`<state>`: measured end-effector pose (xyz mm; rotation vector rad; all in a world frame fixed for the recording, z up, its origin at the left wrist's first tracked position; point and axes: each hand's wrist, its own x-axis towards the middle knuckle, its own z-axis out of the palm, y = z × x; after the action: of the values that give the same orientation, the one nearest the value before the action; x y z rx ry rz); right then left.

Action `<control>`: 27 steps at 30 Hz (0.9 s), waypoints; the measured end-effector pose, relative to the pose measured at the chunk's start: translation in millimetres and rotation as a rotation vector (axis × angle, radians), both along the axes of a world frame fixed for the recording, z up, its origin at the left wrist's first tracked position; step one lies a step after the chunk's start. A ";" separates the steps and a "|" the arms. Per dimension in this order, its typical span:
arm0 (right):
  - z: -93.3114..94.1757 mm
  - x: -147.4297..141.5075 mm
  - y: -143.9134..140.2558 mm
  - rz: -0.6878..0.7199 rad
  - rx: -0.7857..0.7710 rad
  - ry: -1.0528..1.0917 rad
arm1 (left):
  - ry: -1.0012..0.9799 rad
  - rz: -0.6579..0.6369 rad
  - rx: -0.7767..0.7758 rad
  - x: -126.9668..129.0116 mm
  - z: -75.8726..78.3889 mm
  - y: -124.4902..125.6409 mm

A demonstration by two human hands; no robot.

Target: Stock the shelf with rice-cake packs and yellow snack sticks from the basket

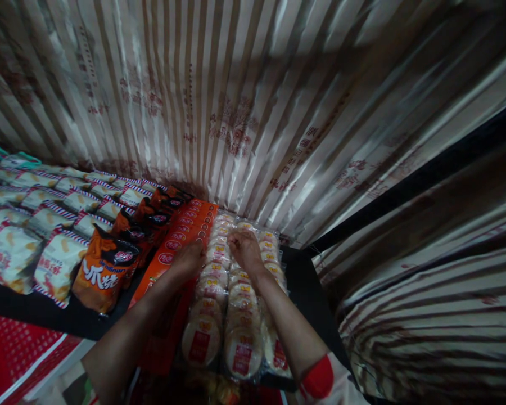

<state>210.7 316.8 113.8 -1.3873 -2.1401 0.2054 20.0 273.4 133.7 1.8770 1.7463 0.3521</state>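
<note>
Rows of clear-wrapped round biscuits, pale with red and yellow labels, overlap in several columns on a dark shelf. My right hand is over the upper part of the middle column, its fingers curled inward; what they hold, if anything, is hidden. At the left edge of the biscuit columns, my left hand is bent at the fingers and in shadow. It is beside a row of flat orange-red packets with oval logos, and its fingertips are too dark to show a held thing.
Orange-and-black snack bags stand left of the orange-red packets. Farther left are rows of white snack bags. A pleated printed curtain hangs behind the shelf. A dark bar slants up at the right. Red-and-white boxes lie lower left.
</note>
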 end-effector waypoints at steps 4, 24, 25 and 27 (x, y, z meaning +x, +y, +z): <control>-1.7 1.0 0.8 -0.003 -0.005 -0.009 | -0.049 0.054 0.008 2.2 -1.1 4.9; 4.6 7.7 -26.6 0.053 0.003 -0.088 | -0.161 0.093 0.064 10.1 -3.8 9.7; 4.5 6.5 -26.5 0.049 -0.001 -0.088 | -0.171 0.097 0.069 10.1 -4.1 9.3; 4.5 4.2 -25.8 0.037 -0.007 -0.089 | -0.187 0.114 0.091 9.1 -4.6 7.7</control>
<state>214.9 291.0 118.3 -1.3856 -2.2408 0.1681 29.1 281.1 129.0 1.7475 1.7389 0.6400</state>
